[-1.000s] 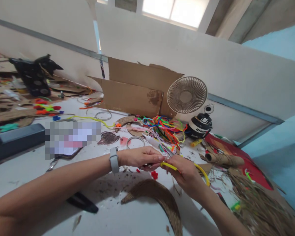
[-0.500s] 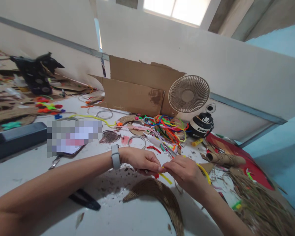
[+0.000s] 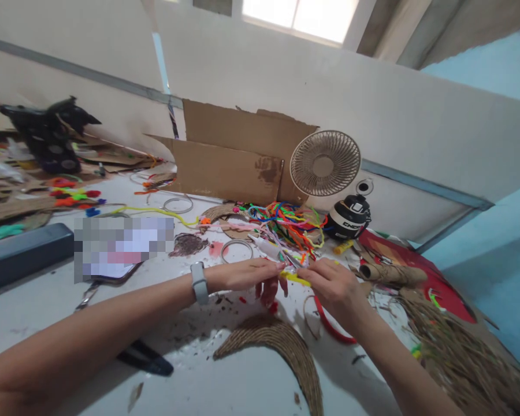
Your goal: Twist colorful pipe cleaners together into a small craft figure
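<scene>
A short length of yellow pipe cleaner (image 3: 295,279) stretches between my two hands above the white table. My left hand (image 3: 253,276), with a grey watch on its wrist, pinches the left end while its lower fingers hang loosely. The right end is gripped in the closed fingers of my right hand (image 3: 335,286). Below the right hand a thin red curved strip (image 3: 331,326) shows; whether the hand touches it, I cannot tell. A crescent wrapped in brown cord (image 3: 281,344) lies on the table in front of me.
Behind my hands are a white glue bottle (image 3: 266,247), a metal ring (image 3: 237,251) and a heap of coloured pipe cleaners (image 3: 286,219). A small fan (image 3: 326,163) stands at the back by folded cardboard (image 3: 229,170). A phone (image 3: 121,254) lies left, brown fibre strands (image 3: 450,346) right.
My hands have drawn apart, with more of the yellow pipe cleaner showing between them. The left hand has loosened from a fist. The red curved strip now shows under the right hand.
</scene>
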`<action>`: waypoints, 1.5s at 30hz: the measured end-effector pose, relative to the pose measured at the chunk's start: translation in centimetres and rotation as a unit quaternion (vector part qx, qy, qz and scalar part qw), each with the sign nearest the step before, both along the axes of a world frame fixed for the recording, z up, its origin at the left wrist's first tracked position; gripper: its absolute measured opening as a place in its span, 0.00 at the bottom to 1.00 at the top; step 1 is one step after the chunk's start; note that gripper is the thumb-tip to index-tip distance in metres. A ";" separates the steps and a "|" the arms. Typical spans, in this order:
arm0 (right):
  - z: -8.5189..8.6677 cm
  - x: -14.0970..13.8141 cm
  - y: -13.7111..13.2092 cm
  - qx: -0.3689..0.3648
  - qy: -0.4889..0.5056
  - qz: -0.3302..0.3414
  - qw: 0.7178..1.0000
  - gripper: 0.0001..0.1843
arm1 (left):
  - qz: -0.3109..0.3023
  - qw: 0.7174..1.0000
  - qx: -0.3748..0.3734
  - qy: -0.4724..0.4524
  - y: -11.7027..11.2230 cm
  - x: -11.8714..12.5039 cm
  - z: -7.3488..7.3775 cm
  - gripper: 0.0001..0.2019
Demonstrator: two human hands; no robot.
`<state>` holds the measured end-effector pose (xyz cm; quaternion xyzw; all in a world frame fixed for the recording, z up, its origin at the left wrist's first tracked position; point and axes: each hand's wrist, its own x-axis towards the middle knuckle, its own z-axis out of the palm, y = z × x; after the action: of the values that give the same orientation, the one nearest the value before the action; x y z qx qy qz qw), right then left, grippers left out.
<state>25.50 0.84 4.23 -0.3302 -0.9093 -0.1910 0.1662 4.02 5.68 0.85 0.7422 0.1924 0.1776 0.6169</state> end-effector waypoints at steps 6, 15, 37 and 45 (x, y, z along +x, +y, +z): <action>0.1 0.2 -0.1 0.059 -0.037 0.008 0.998 0.14 | -0.045 0.989 -0.140 -0.018 -0.3 0.7 -0.6 0.22; 0.2 -0.3 -0.2 0.044 -0.035 0.044 0.997 0.13 | -0.036 0.978 -0.201 -0.054 -0.5 1.3 -1.6 0.17; 0.9 -0.4 -0.4 -0.183 0.051 -0.004 0.982 0.09 | 0.004 0.988 -0.144 -0.055 -0.9 1.7 -2.1 0.19; 0.4 0.3 0.1 -0.216 0.064 0.002 0.974 0.09 | -0.001 0.990 -0.131 -0.057 -0.6 1.7 -2.4 0.18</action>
<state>25.79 0.96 4.62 -0.3681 -0.9173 0.0317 0.1488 5.68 5.05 -1.59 0.6436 0.1780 0.1924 0.7191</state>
